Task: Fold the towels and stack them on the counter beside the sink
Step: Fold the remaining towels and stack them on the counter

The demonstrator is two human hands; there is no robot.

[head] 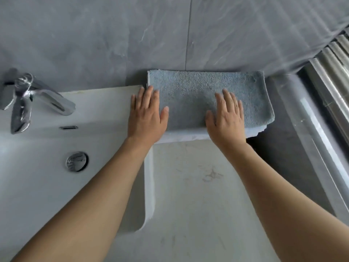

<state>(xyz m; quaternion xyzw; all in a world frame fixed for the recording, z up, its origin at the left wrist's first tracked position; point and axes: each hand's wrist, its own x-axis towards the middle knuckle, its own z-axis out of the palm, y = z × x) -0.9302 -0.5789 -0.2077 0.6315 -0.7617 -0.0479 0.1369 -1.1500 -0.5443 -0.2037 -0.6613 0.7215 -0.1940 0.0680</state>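
Head view. Towel stack (pixel 207 95) sits on the pale counter (pixel 188 186), pushed back against the grey tiled wall (pixel 113 44) and just beside the white sink (pixel 37 148) on its right. Top layer is blue-grey terry; paler folded edges show beneath along the near side and at the near right corner, where the layers are not quite flush. How many towels make up the pile, cannot tell.

Left hand (pixel 147 114) lies flat, fingers straight and together, on the stack's left end, overlapping the sink rim. Right hand (pixel 226 114) lies flat with fingers slightly spread on the right half of the top. Hands are apart, both palms down, neither one curled round the cloth.

Handling, as judged: soft, light, limp pile fabric. It will sag and unfold if lifted by one edge, and layers can slide on one another. The nap looks grippy against skin, less so against the smooth counter, so the whole pile could shift under a sideways push. Best hold is from both short ends, fingers under the bottom layer, thumbs on top. Squaring the ragged near right corner likely needs a light push from the side.

Faucet (pixel 37 99) and drain (pixel 77 161) stand well apart from the stack.
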